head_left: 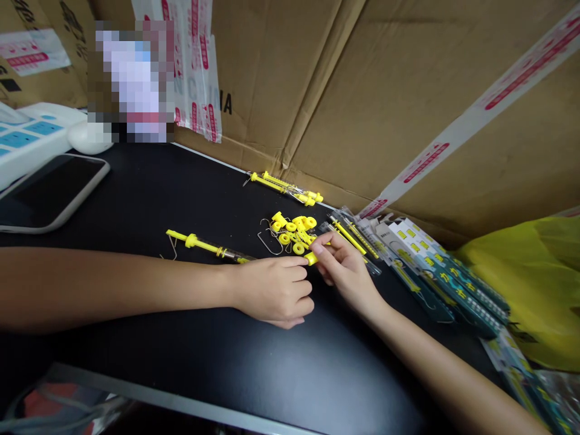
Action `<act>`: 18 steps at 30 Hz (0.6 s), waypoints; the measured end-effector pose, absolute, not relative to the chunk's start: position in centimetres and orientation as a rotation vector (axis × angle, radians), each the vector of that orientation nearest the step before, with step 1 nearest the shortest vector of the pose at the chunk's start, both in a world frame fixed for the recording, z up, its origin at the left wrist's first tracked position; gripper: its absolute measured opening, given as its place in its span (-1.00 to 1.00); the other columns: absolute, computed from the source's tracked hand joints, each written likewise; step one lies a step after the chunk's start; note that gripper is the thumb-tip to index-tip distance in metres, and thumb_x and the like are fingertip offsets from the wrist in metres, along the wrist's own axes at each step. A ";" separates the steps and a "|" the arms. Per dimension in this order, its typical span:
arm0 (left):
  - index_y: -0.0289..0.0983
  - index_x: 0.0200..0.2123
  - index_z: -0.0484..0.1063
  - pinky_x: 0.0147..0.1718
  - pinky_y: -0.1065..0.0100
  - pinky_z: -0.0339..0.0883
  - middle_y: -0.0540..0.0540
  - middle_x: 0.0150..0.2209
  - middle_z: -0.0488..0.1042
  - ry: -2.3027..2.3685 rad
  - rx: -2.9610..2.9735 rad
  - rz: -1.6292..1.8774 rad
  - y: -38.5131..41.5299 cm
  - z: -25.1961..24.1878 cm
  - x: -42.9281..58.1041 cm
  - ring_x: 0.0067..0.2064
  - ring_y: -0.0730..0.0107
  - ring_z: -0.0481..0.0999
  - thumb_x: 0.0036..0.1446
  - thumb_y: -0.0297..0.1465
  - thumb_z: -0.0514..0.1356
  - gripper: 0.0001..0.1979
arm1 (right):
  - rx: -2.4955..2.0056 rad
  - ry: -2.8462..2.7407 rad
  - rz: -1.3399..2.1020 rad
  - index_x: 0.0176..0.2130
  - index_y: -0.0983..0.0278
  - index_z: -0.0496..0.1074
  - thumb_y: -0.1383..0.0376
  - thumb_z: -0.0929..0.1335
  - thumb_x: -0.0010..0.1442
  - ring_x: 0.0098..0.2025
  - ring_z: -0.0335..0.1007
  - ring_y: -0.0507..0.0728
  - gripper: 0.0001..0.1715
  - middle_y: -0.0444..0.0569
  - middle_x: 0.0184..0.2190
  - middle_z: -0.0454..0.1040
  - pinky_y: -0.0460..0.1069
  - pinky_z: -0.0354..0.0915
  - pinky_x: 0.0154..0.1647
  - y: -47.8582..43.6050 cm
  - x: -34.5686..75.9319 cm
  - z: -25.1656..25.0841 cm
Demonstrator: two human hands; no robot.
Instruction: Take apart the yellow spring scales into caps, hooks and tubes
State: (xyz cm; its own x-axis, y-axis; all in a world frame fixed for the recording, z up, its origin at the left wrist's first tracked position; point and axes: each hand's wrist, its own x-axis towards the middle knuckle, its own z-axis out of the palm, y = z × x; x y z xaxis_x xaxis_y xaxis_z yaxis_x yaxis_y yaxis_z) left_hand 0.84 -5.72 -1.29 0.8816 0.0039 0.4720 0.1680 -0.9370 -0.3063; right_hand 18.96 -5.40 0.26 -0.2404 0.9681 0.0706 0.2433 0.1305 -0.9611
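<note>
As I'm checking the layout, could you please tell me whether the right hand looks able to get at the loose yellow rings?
Probably yes: the right hand is close beside the yellow rings, with nothing visible blocking the way, though it is pinching a yellow piece.

So this bright-yellow plastic piece [312,258] (partly hidden, tbh) is pinched in the right hand [345,266], right beside the left hand [274,291].
</note>
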 end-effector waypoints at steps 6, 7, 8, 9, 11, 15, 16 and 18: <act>-0.26 -0.43 0.38 -0.19 0.24 0.25 -0.02 -0.50 0.40 -0.112 -2.764 -0.659 -5.4 -1.2 1.0 -0.42 0.34 0.37 0.14 -0.26 0.07 -0.78 | -1.162 -1.606 1.197 -0.38 0.25 0.25 0.09 0.36 0.13 -0.68 -0.06 -0.11 -0.69 -0.30 -0.67 0.13 -0.17 -0.10 -0.73 -5.7 18.6 0.2; -0.26 -0.43 0.38 -0.22 0.25 0.25 -0.02 -0.50 0.40 -0.111 -2.769 -0.653 -5.4 -1.2 1.0 -0.43 0.34 0.36 0.14 -0.26 0.06 -0.78 | -1.166 -1.603 1.202 -0.38 0.24 0.24 0.08 0.36 0.12 -0.68 -0.07 -0.12 -0.69 -0.30 -0.67 0.13 -0.17 -0.10 -0.73 -5.8 18.6 0.1; -0.26 -0.43 0.38 -0.24 0.25 0.24 -0.02 -0.50 0.40 -0.110 -2.775 -0.648 -5.3 -1.2 1.1 -0.44 0.35 0.36 0.15 -0.26 0.06 -0.77 | -1.172 -1.600 1.207 -0.38 0.24 0.24 0.08 0.36 0.12 -0.69 -0.07 -0.12 -0.68 -0.30 -0.67 0.13 -0.17 -0.11 -0.73 -5.8 18.6 0.1; -0.26 -0.43 0.38 -0.26 0.26 0.23 -0.02 -0.51 0.40 -0.111 -2.779 -0.641 -5.3 -1.2 1.1 -0.44 0.35 0.36 0.15 -0.26 0.05 -0.77 | -1.180 -1.596 1.212 -0.38 0.24 0.24 0.07 0.36 0.12 -0.69 -0.07 -0.11 -0.67 -0.30 -0.67 0.13 -0.17 -0.11 -0.73 -5.7 18.5 0.0; -0.25 -0.42 0.38 -0.26 0.27 0.22 -0.03 -0.50 0.40 -0.110 -2.788 -0.626 -5.4 -1.2 1.0 -0.44 0.35 0.35 0.16 -0.26 0.04 -0.77 | -1.193 -1.590 1.221 -0.38 0.24 0.24 0.06 0.36 0.11 -0.69 -0.07 -0.11 -0.67 -0.30 -0.67 0.13 -0.17 -0.11 -0.73 -5.7 18.5 0.0; -0.26 -0.41 0.38 -0.24 0.26 0.22 -0.02 -0.50 0.40 -0.103 -2.787 -0.619 -5.5 -1.3 1.0 -0.43 0.35 0.35 0.17 -0.27 0.03 -0.76 | -1.185 -1.591 1.228 -0.38 0.24 0.25 0.07 0.37 0.12 -0.68 -0.08 -0.12 -0.68 -0.30 -0.67 0.13 -0.17 -0.12 -0.73 -5.6 18.6 -0.1; -0.26 -0.41 0.38 -0.24 0.25 0.22 -0.02 -0.50 0.39 -0.099 -2.788 -0.622 -5.5 -1.3 1.0 -0.43 0.34 0.35 0.17 -0.27 0.03 -0.76 | -1.183 -1.594 1.225 -0.38 0.25 0.25 0.08 0.37 0.12 -0.68 -0.08 -0.12 -0.69 -0.30 -0.66 0.13 -0.17 -0.12 -0.74 -5.6 18.6 -0.2; -0.26 -0.41 0.38 -0.26 0.25 0.23 -0.02 -0.50 0.39 -0.088 -2.787 -0.628 -5.5 -1.3 0.9 -0.43 0.34 0.35 0.18 -0.28 0.02 -0.76 | -1.179 -1.600 1.212 -0.37 0.25 0.25 0.09 0.36 0.13 -0.68 -0.07 -0.12 -0.70 -0.30 -0.66 0.13 -0.17 -0.12 -0.74 -5.5 18.7 -0.2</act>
